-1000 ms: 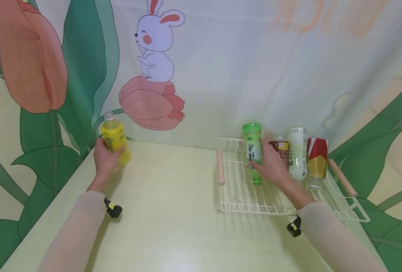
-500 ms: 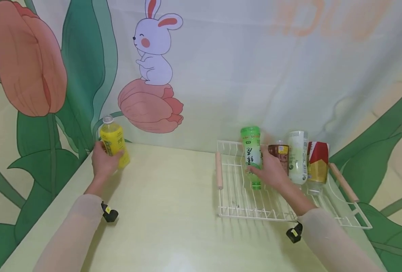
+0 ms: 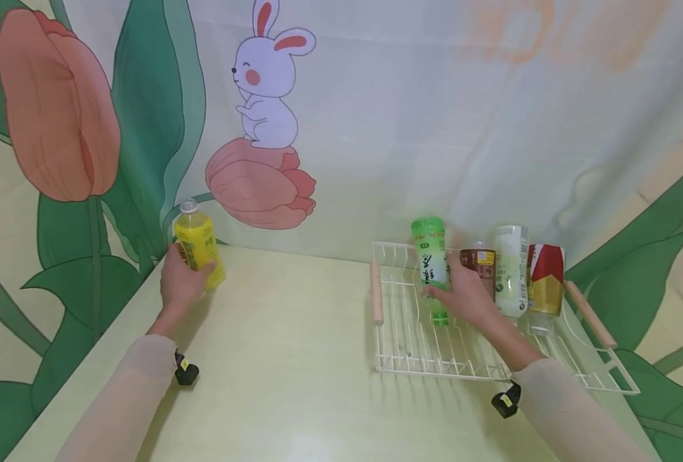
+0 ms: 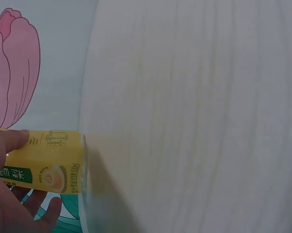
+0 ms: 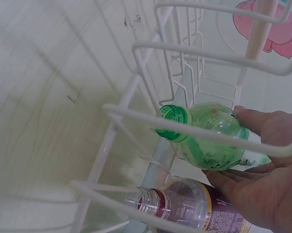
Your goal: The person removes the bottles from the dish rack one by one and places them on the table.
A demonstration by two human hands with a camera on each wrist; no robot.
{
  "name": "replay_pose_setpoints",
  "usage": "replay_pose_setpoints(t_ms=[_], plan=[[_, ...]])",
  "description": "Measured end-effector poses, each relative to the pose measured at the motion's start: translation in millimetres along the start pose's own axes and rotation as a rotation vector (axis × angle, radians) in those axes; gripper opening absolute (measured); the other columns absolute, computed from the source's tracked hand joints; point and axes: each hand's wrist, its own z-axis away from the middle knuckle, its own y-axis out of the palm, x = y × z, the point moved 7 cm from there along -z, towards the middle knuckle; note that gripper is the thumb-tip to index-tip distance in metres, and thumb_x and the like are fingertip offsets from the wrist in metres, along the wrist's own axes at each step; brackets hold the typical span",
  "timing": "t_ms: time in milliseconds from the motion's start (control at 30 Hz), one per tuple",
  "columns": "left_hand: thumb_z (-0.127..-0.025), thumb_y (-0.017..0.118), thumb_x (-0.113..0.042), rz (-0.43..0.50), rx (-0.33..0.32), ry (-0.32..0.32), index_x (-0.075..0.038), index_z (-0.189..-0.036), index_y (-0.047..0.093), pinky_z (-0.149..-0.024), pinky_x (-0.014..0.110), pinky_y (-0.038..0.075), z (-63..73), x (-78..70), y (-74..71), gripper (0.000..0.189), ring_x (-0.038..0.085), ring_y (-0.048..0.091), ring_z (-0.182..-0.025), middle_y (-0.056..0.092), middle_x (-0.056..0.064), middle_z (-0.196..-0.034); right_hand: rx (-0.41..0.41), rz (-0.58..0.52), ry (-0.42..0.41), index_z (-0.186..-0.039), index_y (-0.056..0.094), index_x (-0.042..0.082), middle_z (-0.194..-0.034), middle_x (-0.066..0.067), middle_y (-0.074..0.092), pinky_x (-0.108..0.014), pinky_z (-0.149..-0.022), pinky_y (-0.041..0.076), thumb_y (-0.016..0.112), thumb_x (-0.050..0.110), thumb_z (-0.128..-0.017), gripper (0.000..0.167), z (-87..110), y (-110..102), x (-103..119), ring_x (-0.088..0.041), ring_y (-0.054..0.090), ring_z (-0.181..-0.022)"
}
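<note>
At the far left of the table, my left hand [image 3: 184,279] grips a yellow drink bottle [image 3: 198,240] round its lower part. The bottle stands upright with its neck up; in the left wrist view its base [image 4: 82,162] is at the tabletop. Over on the right, my right hand [image 3: 468,289] holds a green tea bottle [image 3: 430,253] upside down in a white wire rack [image 3: 399,366]. In the right wrist view its green neck [image 5: 174,121] points down among the wires. Beside that hand is a brown-labelled bottle [image 3: 482,263], also neck down and partly hidden.
A white bottle [image 3: 511,269] and a red-and-gold bottle [image 3: 546,279] also stand inverted in the rack, to the right. Wooden handles [image 3: 377,292] sit on both rack sides. A printed cloth [image 3: 364,128] with a rabbit hangs behind the table [image 3: 295,359].
The head view has shifted slightly. Both hands keep hold of their bottles, which stay in about the same places.
</note>
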Motion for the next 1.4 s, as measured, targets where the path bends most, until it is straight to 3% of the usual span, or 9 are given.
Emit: replay_pose_setpoints(t_ms=[200, 333, 533, 767, 900, 1000, 1100, 1167, 1400], plan=[[-0.1, 0.075, -0.026, -0.016, 0.015, -0.004, -0.007, -0.163, 0.023, -0.116, 0.066, 0.04, 2.8, 2.2, -1.6, 0.084, 0.046, 0.046, -0.143, 0.043, 0.024, -0.158, -0.005, -0.011, -0.033, -0.148, 0.038, -0.003, -0.109, -0.024, 0.069, -0.042, -0.066, 0.058, 0.082, 0.029, -0.096, 0.075, -0.4, -0.8, 3.5, -0.035, 0.071, -0.088], [-0.098, 0.077, -0.026, -0.031, 0.047, 0.005, -0.004, -0.164, 0.019, -0.116, 0.064, 0.04, 3.4, 4.9, -0.5, 0.09, 0.047, 0.046, -0.141, 0.043, 0.028, -0.154, -0.012, -0.003, -0.02, -0.155, 0.032, -0.007, -0.12, -0.031, 0.067, -0.049, -0.073, 0.06, 0.084, 0.03, -0.093, 0.089, -0.5, -2.2, 5.7, -0.043, 0.071, -0.098], [-0.096, 0.077, -0.038, -0.037, 0.068, -0.056, -0.004, -0.167, 0.005, -0.116, 0.064, 0.038, 9.7, 7.8, -3.4, 0.107, 0.049, 0.039, -0.143, 0.031, 0.029, -0.16, -0.035, -0.014, -0.021, -0.158, 0.028, -0.009, -0.136, -0.035, 0.061, -0.057, -0.083, 0.06, 0.087, 0.028, -0.09, 0.098, -0.2, -10.3, 8.0, -0.048, 0.068, -0.11], [-0.096, 0.078, -0.04, 0.046, -0.159, 0.074, -0.006, -0.165, 0.019, -0.123, 0.053, 0.033, 32.4, -27.4, -40.2, 0.097, 0.036, 0.034, -0.15, 0.033, 0.019, -0.161, -0.076, -0.044, -0.008, -0.155, 0.035, -0.008, -0.132, -0.031, 0.062, -0.058, -0.086, 0.057, 0.089, 0.03, -0.088, 0.094, 4.3, -18.2, 8.2, -0.046, 0.065, -0.112], [-0.095, 0.08, -0.04, 0.158, -0.358, 0.207, -0.01, -0.154, 0.038, -0.115, 0.034, 0.036, 54.5, -60.1, -62.6, 0.079, 0.018, 0.039, -0.142, 0.043, 0.007, -0.15, -0.097, -0.062, -0.012, -0.155, 0.036, -0.007, -0.129, -0.03, 0.063, -0.059, -0.088, 0.057, 0.089, 0.03, -0.088, 0.093, 8.3, -23.4, 8.5, -0.046, 0.064, -0.112], [-0.093, 0.083, -0.035, 0.198, -0.432, 0.353, -0.005, -0.142, 0.048, -0.103, 0.028, 0.037, 77.3, -89.3, -71.7, 0.067, 0.012, 0.044, -0.13, 0.049, 0.004, -0.136, -0.099, -0.086, -0.023, -0.155, 0.037, -0.006, -0.132, -0.03, 0.062, -0.061, -0.091, 0.056, 0.088, 0.028, -0.089, 0.091, 11.8, -27.0, 11.5, -0.046, 0.064, -0.115], [-0.09, 0.085, -0.026, 0.211, -0.388, 0.482, -0.001, -0.136, 0.051, -0.101, 0.03, 0.038, 99.2, -120.7, -69.4, 0.063, 0.013, 0.047, -0.128, 0.054, 0.006, -0.131, -0.098, -0.113, -0.042, -0.154, 0.039, -0.005, -0.131, -0.029, 0.063, -0.061, -0.091, 0.057, 0.089, 0.026, -0.088, 0.088, 15.5, -30.3, 17.0, -0.046, 0.064, -0.115], [-0.087, 0.088, -0.02, 0.204, -0.314, 0.577, 0.001, -0.135, 0.051, -0.103, 0.037, 0.039, 110.9, -142.0, -62.1, 0.063, 0.017, 0.048, -0.128, 0.055, 0.009, -0.131, -0.107, -0.123, -0.065, -0.153, 0.04, -0.004, -0.13, -0.027, 0.064, -0.06, -0.089, 0.057, 0.089, 0.024, -0.087, 0.087, 17.5, -33.1, 22.3, -0.044, 0.064, -0.114], [-0.081, 0.095, -0.031, -0.021, 0.078, 0.854, -0.01, -0.146, 0.053, -0.112, 0.052, 0.042, 141.9, -204.3, -8.1, 0.08, 0.026, 0.049, -0.136, 0.058, 0.006, -0.143, -0.14, -0.125, -0.147, -0.15, 0.044, -0.003, -0.127, -0.021, 0.057, -0.056, -0.087, 0.057, 0.092, 0.02, -0.085, 0.084, 21.0, -42.2, 47.8, -0.038, 0.058, -0.111]])
